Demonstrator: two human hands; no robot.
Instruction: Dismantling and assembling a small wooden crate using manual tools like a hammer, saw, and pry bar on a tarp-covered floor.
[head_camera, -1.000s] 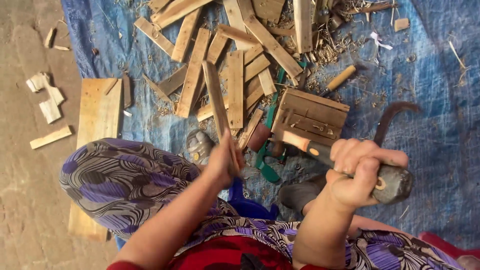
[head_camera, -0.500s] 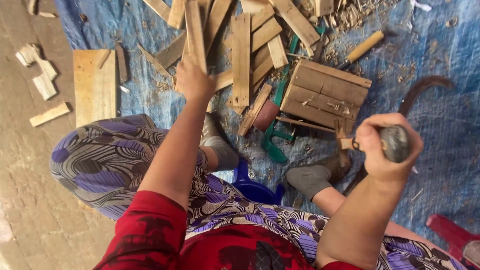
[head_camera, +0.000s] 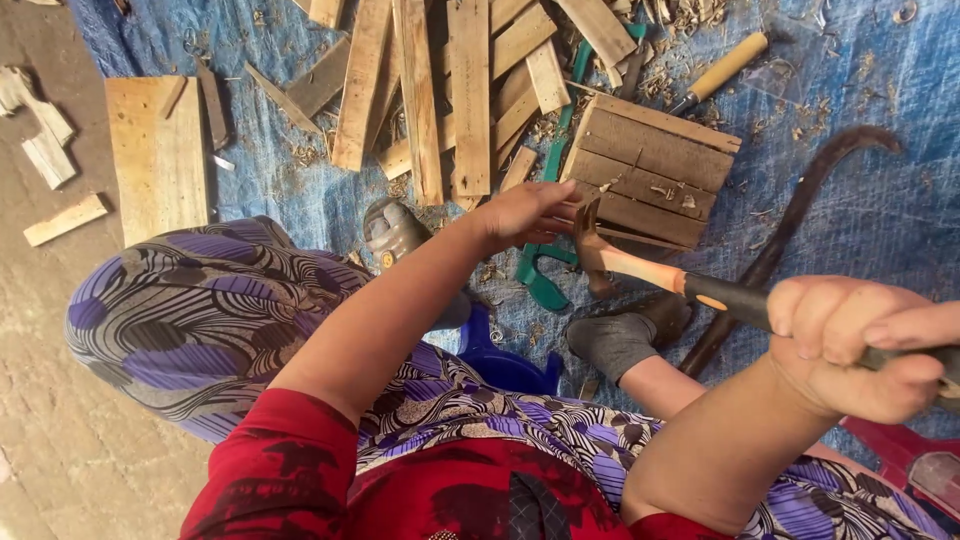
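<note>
A seated worker's right hand (head_camera: 860, 345) grips a claw hammer with an orange-and-black handle (head_camera: 660, 275), its head beside a small slatted wooden crate (head_camera: 655, 170) on blue tarpaulin (head_camera: 880, 70); the left hand (head_camera: 525, 212), fingers curled, touches the crate's near edge.

Makeshift floor-level woodwork spot, prob. outdoors: blue tarp (head_camera: 860, 70) spread over bare concrete floor (head_camera: 50, 420), covered w/ loose wooden slats (head_camera: 468, 90), shavings and offcuts. Slatted wooden crate (head_camera: 650, 170), claw hammer (head_camera: 640, 262), curved crowbar (head_camera: 800, 210), wood-handled chisel (head_camera: 725, 68) lie around.
</note>
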